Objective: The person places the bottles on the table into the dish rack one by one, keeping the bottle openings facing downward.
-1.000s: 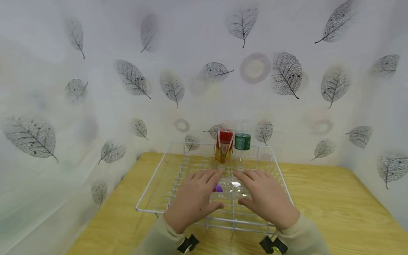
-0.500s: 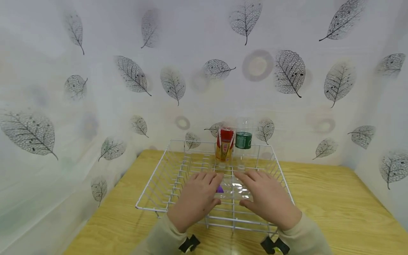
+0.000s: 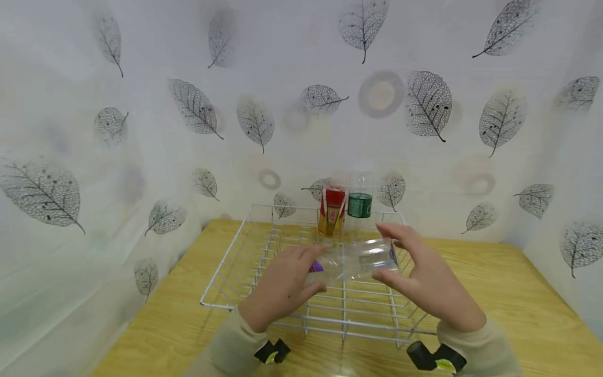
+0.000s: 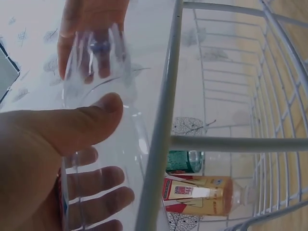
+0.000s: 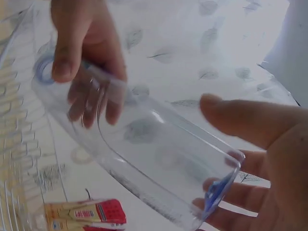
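Note:
A clear plastic bottle (image 3: pixel 369 256) is held sideways above the white wire rack (image 3: pixel 225 255), its right end tilted slightly up. My left hand (image 3: pixel 282 283) grips the left end; in the left wrist view the thumb (image 4: pixel 96 120) lies across the near side with fingers behind. A small purple patch (image 3: pixel 316 266) shows beside that hand. Around the right end stands my right hand (image 3: pixel 433 280), thumb and fingers spread. In the right wrist view its thumb (image 5: pixel 245 120) is apart from the bottle, while its fingers lie behind the end; whether they touch cannot be told.
At the rack's back stand a red-and-yellow bottle (image 3: pixel 333 212), neck down, and a clear bottle with a green label (image 3: pixel 360 205). The rack sits on a yellow wood-grain table (image 3: pixel 490 293). A leaf-patterned sheet (image 3: pixel 301 141) hangs behind and at both sides.
My right hand has moved right and spread its thumb and fingers at the bottle's end. The bottle's right end has risen. My left hand has shifted slightly left.

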Demonstrator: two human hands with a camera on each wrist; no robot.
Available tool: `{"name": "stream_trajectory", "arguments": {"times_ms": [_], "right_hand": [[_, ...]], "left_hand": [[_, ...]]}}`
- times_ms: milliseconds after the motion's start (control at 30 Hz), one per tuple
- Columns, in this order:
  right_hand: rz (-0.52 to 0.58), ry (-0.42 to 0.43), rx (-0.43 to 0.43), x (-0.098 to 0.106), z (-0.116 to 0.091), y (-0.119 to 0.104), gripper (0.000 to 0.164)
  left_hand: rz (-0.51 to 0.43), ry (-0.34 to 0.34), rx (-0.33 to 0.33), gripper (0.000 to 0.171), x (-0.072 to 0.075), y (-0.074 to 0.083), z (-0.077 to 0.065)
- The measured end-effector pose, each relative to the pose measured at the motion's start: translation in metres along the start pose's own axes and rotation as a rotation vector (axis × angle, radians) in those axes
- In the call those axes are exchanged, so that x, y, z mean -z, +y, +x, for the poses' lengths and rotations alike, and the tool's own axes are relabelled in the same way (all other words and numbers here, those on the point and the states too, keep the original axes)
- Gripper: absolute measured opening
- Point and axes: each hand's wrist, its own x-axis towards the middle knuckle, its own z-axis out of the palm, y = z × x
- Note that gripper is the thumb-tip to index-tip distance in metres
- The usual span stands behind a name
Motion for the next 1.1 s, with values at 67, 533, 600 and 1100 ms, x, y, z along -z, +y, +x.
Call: {"name": "stream_trajectory", "arguments": {"times_ms": [67,533,600,1100], "right_hand": [[0.141,0.016,-0.008,0.004,0.0,0.001,0.084],[1.08,0.074,-0.086,-0.027,0.005,0.003,0.081],[1.083,0.064,-0.086,-0.032,0.005,0.002,0.083],[0.898,0.05,-0.038,-0.044,0.003,-0.01,0.061]], "left_hand": [[-0.027,-0.005,0.02,0.077,-0.001,0.0,0.0],[-0.743,-0.174,0.116,0.067,-0.024,0.011,0.007],[-0.828,-0.215,0.119,0.065,-0.028,0.013,0.007],[-0.766,-0.298,0.108,0.07,-0.033,0.021,0.008]]}}
